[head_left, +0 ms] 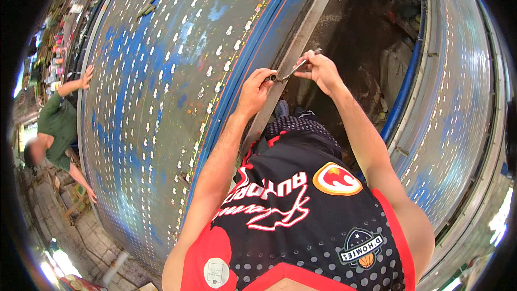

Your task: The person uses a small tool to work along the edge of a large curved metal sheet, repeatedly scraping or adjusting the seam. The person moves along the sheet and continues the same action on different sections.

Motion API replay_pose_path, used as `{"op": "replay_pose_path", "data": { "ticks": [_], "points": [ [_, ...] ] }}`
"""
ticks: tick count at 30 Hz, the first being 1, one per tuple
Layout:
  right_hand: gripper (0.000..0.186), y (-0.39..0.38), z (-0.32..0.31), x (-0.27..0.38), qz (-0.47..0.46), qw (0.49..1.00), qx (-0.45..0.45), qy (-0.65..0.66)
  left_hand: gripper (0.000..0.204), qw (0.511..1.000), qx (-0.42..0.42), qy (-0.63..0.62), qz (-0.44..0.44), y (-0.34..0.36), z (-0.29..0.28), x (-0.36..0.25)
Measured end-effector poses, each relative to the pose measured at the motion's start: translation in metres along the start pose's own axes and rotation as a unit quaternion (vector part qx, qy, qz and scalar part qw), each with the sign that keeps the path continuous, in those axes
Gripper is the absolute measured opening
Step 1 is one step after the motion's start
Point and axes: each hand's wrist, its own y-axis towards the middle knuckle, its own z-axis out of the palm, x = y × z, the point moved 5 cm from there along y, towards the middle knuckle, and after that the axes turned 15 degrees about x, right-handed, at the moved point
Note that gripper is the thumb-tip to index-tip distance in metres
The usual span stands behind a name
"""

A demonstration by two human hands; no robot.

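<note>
My left hand (255, 92) is closed in a pinch at a small dark round piece (273, 77), just over the metal rail (301, 37) along the table's edge. Between the fingers of my right hand (322, 73) is a thin shiny metal rod (299, 68); its upper end sticks out past my fingertips. The rod's lower end reaches the dark round piece, near my left fingertips. Whether the two are joined cannot be made out. Both forearms reach forward over the gap beside the table.
To my left stretches a long, blue-stained grey table (140, 75) with rows of small white marks. A person in a green shirt (56, 124) stands at its far side, arms spread. Right of the dark floor gap (355, 37) run a blue pipe (405, 89) and a second similar table (458, 75).
</note>
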Motion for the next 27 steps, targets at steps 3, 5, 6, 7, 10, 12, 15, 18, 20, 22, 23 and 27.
{"op": "replay_pose_path", "data": {
  "ticks": [3,5,6,7,10,12,15,18,20,22,23,27],
  "points": [
    [0.029,0.008,-0.002,-0.007,0.057,0.996,-0.002,-0.071,0.034,0.999,-0.007,0.033,0.013,0.000,0.000,-0.003],
    [0.029,0.014,-0.007,0.001,0.049,0.997,0.000,-0.062,0.034,1.000,-0.015,0.020,0.016,0.006,-0.001,-0.003],
    [0.029,0.014,-0.010,0.002,0.044,0.998,-0.005,-0.054,0.034,1.000,-0.019,0.012,0.014,0.006,0.000,-0.004],
    [0.029,0.014,-0.013,0.004,0.039,0.998,-0.010,-0.045,0.034,1.000,-0.024,0.010,0.009,0.005,0.002,-0.004],
    [0.028,0.024,-0.026,-0.008,0.048,0.999,0.004,0.009,0.035,0.999,-0.038,0.010,-0.002,0.002,0.005,-0.003],
    [0.028,0.026,-0.033,-0.020,0.057,0.997,0.014,0.049,0.035,0.999,-0.045,0.016,-0.001,0.000,0.006,-0.005],
    [0.028,0.028,-0.043,-0.030,0.061,0.993,0.030,0.100,0.034,0.999,-0.040,0.004,-0.005,0.001,0.007,-0.006],
    [0.027,0.025,-0.042,-0.034,0.052,0.992,0.030,0.113,0.038,0.999,-0.035,-0.016,-0.028,0.000,0.008,-0.005],
    [0.027,0.023,-0.042,-0.036,0.043,0.994,0.010,0.096,0.039,0.999,-0.047,-0.003,-0.018,-0.001,0.010,-0.008],
    [0.026,0.023,-0.036,-0.032,0.036,0.997,0.021,0.064,0.040,0.998,-0.058,0.006,-0.010,-0.001,0.011,-0.009],
    [0.025,0.022,-0.033,-0.030,0.032,0.998,0.026,0.047,0.041,0.998,-0.063,0.008,-0.006,0.000,0.012,-0.008],
    [0.024,0.026,-0.024,-0.019,0.034,0.997,0.063,-0.027,0.041,0.998,-0.066,0.011,0.000,0.002,0.014,-0.001]
  ]
}}
